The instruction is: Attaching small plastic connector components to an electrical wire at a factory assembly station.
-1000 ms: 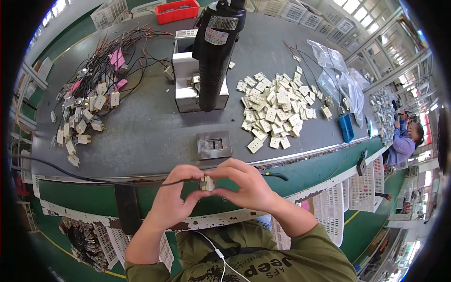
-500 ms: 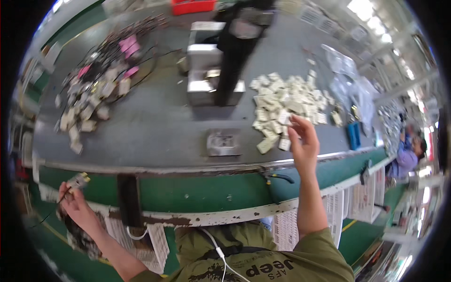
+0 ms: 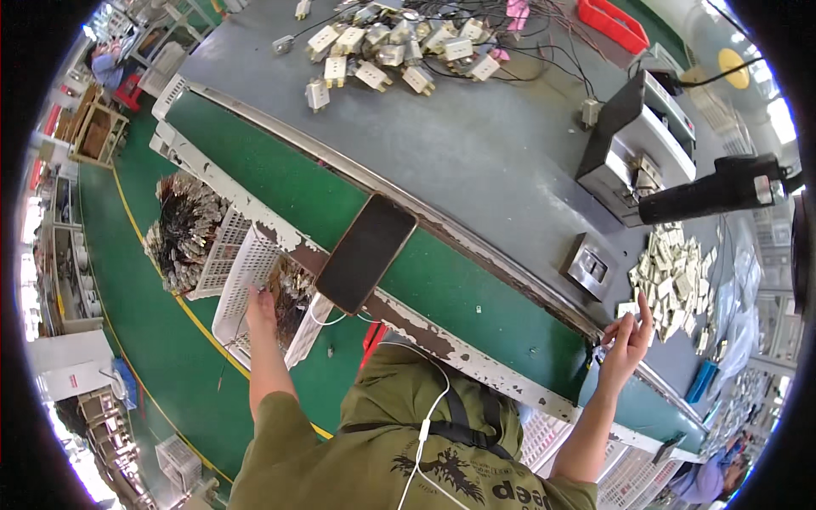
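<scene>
My left hand is low on the left, over the near rim of a white plastic crate. Its fingers are closed, and a thin dark cord hangs beside it; what the fingertips grip is mostly hidden. Over the table's front edge, my right hand has its index finger stretched out and the others loosely bent. It appears to hold nothing. Just beyond its fingertips lies a pile of cream rectangular pieces. Pliers lie by its wrist side, partly covered.
White plugs with dark cords are heaped at the far side. A metal fixture block sits near the pile, below a grey-white machine and a black arm. A phone overhangs the ledge. Bundled cords fill another crate.
The view has swung left. My left hand, which held a plug with a cord, has moved to the crate below the ledge. My right hand has drawn back from the cream pile.
</scene>
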Demonstrator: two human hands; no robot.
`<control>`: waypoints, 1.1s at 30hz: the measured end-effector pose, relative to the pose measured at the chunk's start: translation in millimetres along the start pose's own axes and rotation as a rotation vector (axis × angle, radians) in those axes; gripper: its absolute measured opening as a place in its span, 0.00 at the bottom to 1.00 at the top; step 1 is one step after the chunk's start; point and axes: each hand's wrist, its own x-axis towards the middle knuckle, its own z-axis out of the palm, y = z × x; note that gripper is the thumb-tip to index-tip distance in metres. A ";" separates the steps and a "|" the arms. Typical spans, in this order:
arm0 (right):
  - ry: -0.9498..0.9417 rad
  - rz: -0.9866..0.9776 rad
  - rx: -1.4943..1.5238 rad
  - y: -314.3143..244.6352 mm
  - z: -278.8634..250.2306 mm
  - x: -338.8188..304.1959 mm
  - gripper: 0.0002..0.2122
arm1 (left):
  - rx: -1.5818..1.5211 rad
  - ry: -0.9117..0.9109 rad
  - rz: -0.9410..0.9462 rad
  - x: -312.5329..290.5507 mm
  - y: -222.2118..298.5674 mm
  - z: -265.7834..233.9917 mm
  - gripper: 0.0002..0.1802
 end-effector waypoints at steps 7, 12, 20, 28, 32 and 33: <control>-0.050 0.001 0.059 -2.9 -1.0 4.7 0.12 | 0.301 -0.011 -0.203 35.9 34.6 1.7 0.22; 0.011 0.003 0.248 7.6 -0.8 -4.4 0.12 | 0.736 -0.096 1.089 -60.7 70.1 208.1 0.21; -0.032 0.005 -0.013 14.0 -7.1 -5.8 0.18 | 0.929 -1.251 1.334 -297.0 14.0 475.5 0.16; 0.061 0.052 0.021 19.3 -2.8 -8.0 0.19 | 1.005 -1.505 1.178 -332.9 -140.3 591.8 0.28; 0.072 0.088 0.151 6.1 -0.2 -9.9 0.19 | 1.014 -1.476 0.984 -342.6 -143.9 612.8 0.25; 0.048 0.058 0.161 6.6 -1.2 -9.6 0.17 | 1.010 -1.479 0.984 -346.1 -140.1 613.4 0.25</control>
